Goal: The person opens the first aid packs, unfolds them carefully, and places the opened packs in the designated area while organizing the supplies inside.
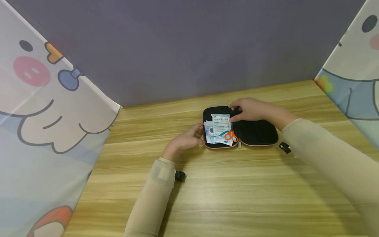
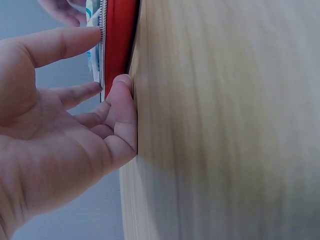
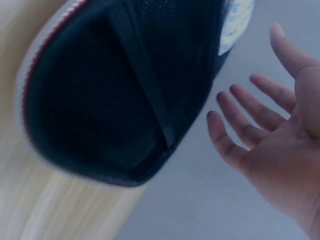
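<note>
A zippered case [image 1: 257, 133] lies unfolded on the table, black inside and red outside. Its left half holds white printed packets [image 1: 221, 123], a white ring-shaped roll [image 1: 211, 131] and scissors [image 1: 231, 135] with orange handles. My left hand [image 1: 189, 138] rests against the case's left side; in the left wrist view its fingertips touch the zipper edge and red wall [image 2: 118, 45]. Over the far side of the case, near the hinge, my right hand [image 1: 250, 109] is spread with nothing in it. The right wrist view shows a dark inner pocket [image 3: 145, 85] in the right half.
The case sits on a wood-grain table [image 1: 225, 191], near the grey back panel [image 1: 189, 49]. Cartoon-printed cloth [image 1: 56, 108] hangs along the left side, and similar cloth [image 1: 355, 95] stands at the right. A zipper pull [image 1: 240, 144] lies at the case's front edge.
</note>
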A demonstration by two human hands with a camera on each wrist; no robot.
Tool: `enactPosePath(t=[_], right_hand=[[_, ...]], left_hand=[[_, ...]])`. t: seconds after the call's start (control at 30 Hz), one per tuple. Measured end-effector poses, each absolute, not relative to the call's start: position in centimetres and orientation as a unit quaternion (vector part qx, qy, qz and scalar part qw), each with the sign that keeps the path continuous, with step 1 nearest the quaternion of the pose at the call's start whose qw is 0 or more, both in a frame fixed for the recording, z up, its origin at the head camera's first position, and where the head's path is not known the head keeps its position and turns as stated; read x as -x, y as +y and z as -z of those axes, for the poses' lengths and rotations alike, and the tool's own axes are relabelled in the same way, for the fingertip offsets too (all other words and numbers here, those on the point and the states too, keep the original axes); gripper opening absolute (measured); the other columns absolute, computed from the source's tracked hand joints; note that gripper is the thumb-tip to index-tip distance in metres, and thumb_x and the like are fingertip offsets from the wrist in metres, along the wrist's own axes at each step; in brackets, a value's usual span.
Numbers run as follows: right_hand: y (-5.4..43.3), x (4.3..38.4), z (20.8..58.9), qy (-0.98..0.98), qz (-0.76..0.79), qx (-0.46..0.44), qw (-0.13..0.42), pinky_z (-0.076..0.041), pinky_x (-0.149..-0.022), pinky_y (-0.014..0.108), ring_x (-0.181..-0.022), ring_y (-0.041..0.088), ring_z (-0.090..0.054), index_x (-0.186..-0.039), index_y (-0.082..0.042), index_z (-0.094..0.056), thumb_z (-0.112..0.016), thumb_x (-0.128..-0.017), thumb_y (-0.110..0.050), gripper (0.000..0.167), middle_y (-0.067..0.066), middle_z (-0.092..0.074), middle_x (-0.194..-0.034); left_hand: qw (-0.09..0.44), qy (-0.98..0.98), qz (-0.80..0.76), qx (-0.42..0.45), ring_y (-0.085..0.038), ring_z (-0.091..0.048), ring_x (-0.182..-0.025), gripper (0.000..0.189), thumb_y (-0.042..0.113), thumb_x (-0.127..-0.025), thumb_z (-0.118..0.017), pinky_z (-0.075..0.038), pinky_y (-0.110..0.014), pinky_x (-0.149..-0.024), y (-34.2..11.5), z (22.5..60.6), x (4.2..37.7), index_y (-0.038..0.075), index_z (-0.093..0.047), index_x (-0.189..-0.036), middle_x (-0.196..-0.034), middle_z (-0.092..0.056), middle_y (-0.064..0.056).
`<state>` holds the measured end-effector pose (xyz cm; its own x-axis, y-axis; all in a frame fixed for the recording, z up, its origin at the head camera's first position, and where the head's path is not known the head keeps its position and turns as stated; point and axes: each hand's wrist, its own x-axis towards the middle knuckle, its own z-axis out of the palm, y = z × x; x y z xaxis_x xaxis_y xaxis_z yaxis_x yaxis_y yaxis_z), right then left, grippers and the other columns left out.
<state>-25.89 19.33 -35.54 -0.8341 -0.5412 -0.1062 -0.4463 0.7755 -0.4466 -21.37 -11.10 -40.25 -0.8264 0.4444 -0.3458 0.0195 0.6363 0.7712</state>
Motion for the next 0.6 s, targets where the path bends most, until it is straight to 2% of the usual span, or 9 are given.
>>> enactPosePath(t=[0.27, 0.47, 0.6], right_hand=[[17.1, 27.5, 38.0, 0.927, 0.218, 0.269, 0.146, -0.049, -0.112, 0.059, -0.133, 0.043, -0.06, -0.148, 0.002, -0.059, -0.083, -0.092, -0.044, 0.076, 0.025, -0.061, -0.147], [16.1, 27.6, 38.5, 0.928, 0.201, 0.271, 0.156, -0.048, -0.112, 0.058, -0.127, 0.041, -0.06, -0.148, 0.005, -0.058, -0.084, -0.09, -0.049, 0.084, 0.027, -0.061, -0.141], [15.9, 27.9, 38.9, 0.932, 0.183, 0.264, 0.168, -0.042, -0.119, 0.062, -0.141, 0.048, -0.05, -0.152, 0.003, -0.054, -0.082, -0.09, -0.053, 0.088, 0.029, -0.056, -0.15]], left_hand=[[0.264, 0.864, -0.409, -0.13, -0.035, -0.054, -0.135, 0.094, 0.009, -0.093, -0.071, -0.047, -0.052, -0.116, -11.4, 40.4, 21.2, 0.02, -0.021, -0.171, -0.147, -0.05, -0.017], [0.263, 0.866, -0.406, -0.131, -0.032, -0.056, -0.128, 0.092, 0.01, -0.094, -0.07, -0.049, -0.048, -0.111, -11.4, 40.5, 21.3, 0.021, -0.022, -0.171, -0.146, -0.05, -0.016], [0.264, 0.867, -0.403, -0.128, -0.032, -0.057, -0.128, 0.092, 0.01, -0.094, -0.07, -0.049, -0.05, -0.113, -11.4, 40.7, 21.3, 0.02, -0.021, -0.171, -0.148, -0.049, -0.017]])
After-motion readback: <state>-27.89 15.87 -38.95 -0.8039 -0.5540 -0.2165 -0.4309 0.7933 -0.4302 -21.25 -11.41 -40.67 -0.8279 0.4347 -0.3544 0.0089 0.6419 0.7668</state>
